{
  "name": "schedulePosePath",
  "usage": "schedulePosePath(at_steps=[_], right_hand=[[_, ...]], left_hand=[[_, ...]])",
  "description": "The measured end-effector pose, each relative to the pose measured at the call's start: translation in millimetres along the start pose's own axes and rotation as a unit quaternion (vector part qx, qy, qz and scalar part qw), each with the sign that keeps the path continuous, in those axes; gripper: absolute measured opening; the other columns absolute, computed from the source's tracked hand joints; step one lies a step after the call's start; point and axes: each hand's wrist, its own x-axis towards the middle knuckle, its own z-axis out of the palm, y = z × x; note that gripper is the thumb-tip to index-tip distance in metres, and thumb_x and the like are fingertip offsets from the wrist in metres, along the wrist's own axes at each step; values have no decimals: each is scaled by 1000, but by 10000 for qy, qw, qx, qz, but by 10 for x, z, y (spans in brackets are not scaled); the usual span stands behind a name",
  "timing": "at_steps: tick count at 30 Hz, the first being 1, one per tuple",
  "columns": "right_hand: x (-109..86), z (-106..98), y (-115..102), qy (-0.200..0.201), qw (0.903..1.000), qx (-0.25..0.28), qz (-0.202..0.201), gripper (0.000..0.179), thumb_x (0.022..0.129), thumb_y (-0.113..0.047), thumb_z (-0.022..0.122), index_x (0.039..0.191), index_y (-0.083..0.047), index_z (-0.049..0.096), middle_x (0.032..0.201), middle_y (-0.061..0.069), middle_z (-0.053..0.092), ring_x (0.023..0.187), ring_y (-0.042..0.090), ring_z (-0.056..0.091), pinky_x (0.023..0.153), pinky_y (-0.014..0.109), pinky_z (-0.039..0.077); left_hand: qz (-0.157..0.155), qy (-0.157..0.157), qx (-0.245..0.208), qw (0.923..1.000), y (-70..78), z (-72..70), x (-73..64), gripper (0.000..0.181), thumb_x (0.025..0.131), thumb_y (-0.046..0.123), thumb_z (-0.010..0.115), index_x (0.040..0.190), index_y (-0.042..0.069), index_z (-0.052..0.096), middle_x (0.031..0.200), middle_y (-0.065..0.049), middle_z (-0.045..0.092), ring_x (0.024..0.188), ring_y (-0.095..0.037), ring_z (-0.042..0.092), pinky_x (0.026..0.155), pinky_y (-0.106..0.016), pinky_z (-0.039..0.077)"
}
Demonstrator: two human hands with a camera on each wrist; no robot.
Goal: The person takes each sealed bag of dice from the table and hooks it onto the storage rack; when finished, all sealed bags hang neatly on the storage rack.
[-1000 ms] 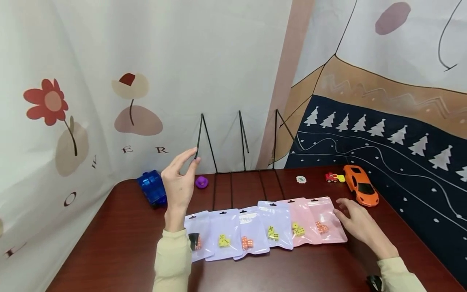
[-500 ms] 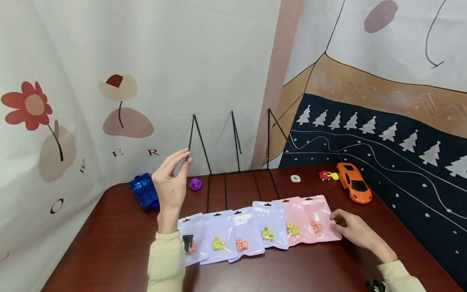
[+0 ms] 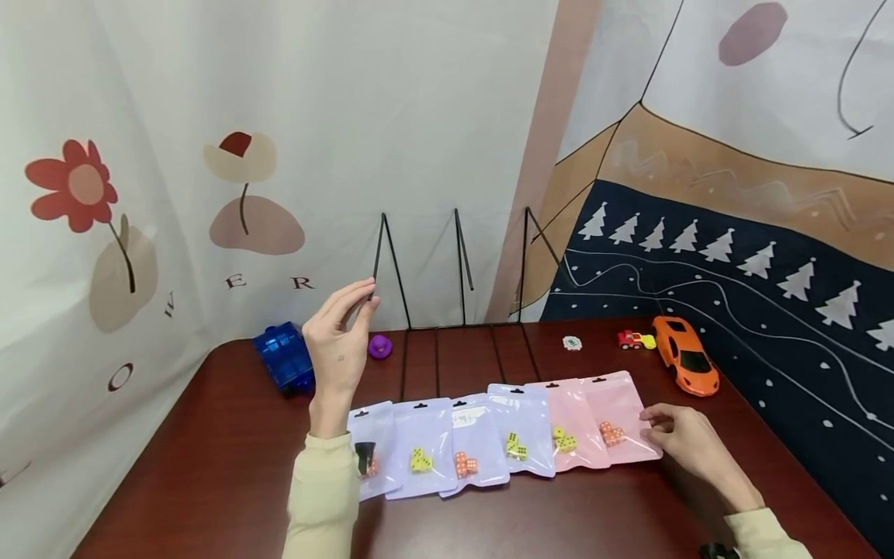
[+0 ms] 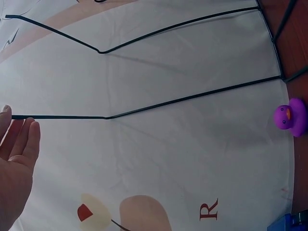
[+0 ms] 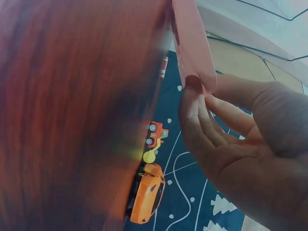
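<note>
A black wire rack point(image 4: 192, 98) with upright bent prongs stands at the back of the table. My left hand point(image 3: 340, 349) pinches the end of its leftmost prong between thumb and fingers. In front of the rack lies an overlapping row of zip bags holding dice. The rightmost pink zip bag point(image 3: 615, 400) has orange dice point(image 3: 611, 433) inside, and my right hand point(image 3: 687, 439) pinches its right edge. In the right wrist view that edge sits between thumb and fingers. Beside it are another pink bag point(image 3: 569, 411) and several lilac bags point(image 3: 517, 411). A dark piece point(image 3: 365, 456) shows at the leftmost bag.
A blue see-through toy point(image 3: 282, 357) and a purple rubber duck point(image 4: 298, 117) stand at the back left. To the right are an orange toy car point(image 3: 684, 355), a small red and yellow toy truck point(image 3: 634, 340) and a white chip point(image 3: 572, 342). Printed cloth hangs behind.
My right hand has come in from beside the rightmost pink bag and its fingers have closed on the edge. The left hand keeps its pinch on the prong. The view shifts slightly.
</note>
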Motion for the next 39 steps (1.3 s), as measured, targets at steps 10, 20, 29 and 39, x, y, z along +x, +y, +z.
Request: schedulePosePath(at_steps=[10,20,29,39], right_hand=[[-13,-20,30,95,9998,-90,-131,16,85,0,67,100,0,70,102,20,65,80,23,56,61,29,49],[-28,-45,16,776,9970,11,-25,20,84,2,65,103,2,68,102,23,65,78,24,61,57,26,52],[-71,-18,21,1455,9889,229,-219,25,82,6,67,107,3,67,95,21,66,71,17,63,49,20,49],[-35,-2,-3,2361,9692,364,-608,24,77,8,72,100,2,68,88,18,69,69,-5,58,58,3,43]], left_hand=[[121,-70,95,9999,-84,-1,-12,21,77,-15,68,98,-10,70,103,-18,68,95,-29,65,89,-31,50],[137,-20,158,9998,-35,23,-1,20,78,-15,68,97,-9,70,103,-17,68,95,-27,65,89,-30,50],[74,-18,256,9996,-61,25,-69,21,78,-14,68,98,-9,70,103,-17,68,95,-26,65,88,-28,50],[225,-29,219,9995,-81,29,-52,22,79,-11,69,100,-5,71,105,-13,68,96,-23,65,89,-29,50]])
